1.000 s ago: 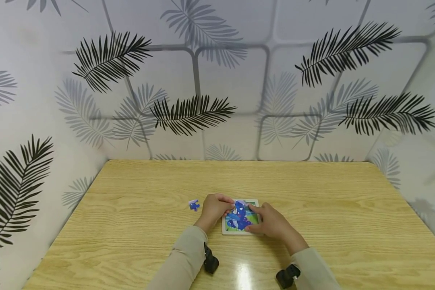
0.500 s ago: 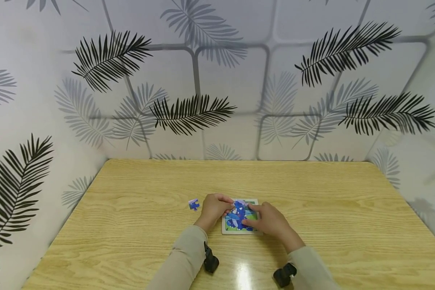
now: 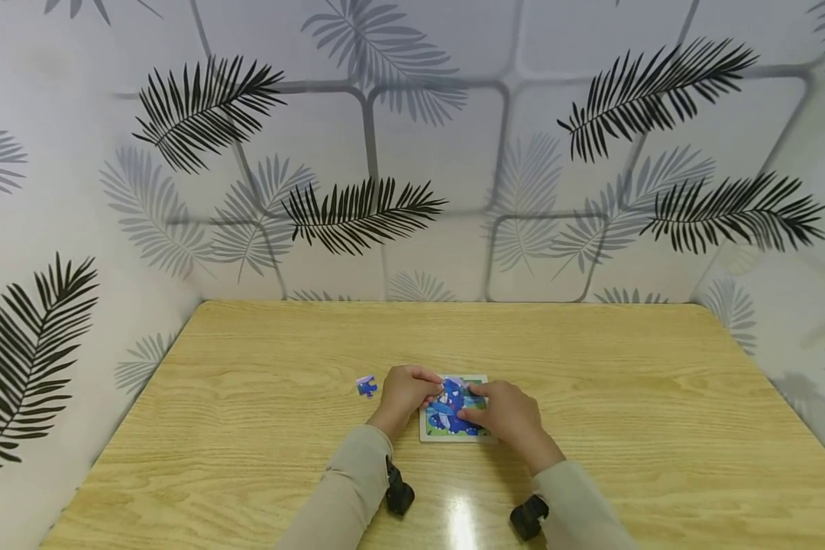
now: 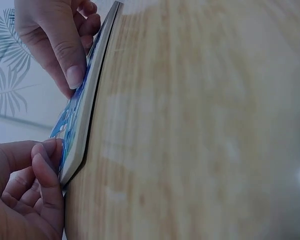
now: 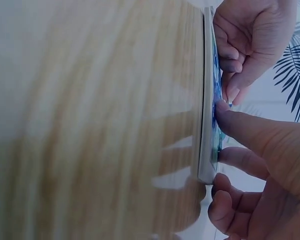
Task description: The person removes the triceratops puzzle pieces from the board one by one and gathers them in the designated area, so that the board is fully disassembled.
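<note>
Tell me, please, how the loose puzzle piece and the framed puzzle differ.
The loose puzzle piece is small and knobbed; the framed puzzle is larger and straight-edged. The loose puzzle piece lies apart, untouched, while the left hand and right hand are at the framed puzzle. Both show blue and lie on the table.

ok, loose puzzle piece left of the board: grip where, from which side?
Probably pinch the loose puzzle piece by opposite edges, coming from above: it lies flat on the table, apart from the board, so its rim looks reachable.
</note>
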{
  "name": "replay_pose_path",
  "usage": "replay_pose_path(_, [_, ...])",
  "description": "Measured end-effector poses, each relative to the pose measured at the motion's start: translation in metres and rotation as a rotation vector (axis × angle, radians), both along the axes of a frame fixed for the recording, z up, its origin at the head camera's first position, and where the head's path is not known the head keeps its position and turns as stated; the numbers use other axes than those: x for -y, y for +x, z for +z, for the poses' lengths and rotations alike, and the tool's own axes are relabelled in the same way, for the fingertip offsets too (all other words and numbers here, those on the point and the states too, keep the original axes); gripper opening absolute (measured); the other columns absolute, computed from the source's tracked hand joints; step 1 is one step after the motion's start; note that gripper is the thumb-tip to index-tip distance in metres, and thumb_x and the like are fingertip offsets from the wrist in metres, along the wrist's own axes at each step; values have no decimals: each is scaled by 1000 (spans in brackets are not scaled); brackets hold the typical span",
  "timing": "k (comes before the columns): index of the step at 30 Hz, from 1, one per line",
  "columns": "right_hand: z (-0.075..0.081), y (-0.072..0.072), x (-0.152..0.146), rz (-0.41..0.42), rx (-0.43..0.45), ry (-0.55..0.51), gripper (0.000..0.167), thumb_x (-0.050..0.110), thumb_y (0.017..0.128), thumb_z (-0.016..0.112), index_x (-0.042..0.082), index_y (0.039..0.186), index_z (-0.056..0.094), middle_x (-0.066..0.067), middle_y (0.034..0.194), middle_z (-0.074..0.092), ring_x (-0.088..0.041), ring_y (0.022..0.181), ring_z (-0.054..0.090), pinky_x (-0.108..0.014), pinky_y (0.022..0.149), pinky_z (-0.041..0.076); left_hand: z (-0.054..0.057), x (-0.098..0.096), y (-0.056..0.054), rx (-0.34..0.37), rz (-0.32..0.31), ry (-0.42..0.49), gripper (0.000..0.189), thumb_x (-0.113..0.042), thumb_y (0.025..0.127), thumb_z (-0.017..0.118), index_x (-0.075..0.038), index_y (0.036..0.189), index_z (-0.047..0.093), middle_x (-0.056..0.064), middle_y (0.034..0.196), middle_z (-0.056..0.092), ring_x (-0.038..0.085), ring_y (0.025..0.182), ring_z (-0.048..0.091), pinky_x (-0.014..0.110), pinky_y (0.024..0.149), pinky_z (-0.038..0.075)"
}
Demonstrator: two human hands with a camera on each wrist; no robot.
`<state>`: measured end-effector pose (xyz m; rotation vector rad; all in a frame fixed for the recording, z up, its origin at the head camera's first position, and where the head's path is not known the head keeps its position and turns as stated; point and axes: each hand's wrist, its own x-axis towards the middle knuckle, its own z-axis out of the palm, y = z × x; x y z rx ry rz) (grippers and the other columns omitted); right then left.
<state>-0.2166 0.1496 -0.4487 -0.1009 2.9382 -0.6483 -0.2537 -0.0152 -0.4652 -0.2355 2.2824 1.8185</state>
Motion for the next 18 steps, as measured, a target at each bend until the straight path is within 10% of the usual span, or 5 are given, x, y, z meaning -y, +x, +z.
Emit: replay_pose_path(18, [4,1,8,-80,23,73,58,45,78,75,13,124,61,-15,118,64,-34,102,60,-60,85,37,1,-1,-2,40,31,16,5,0,80,71,-5,78,71,1,65,62,6,51,49,16,46,41])
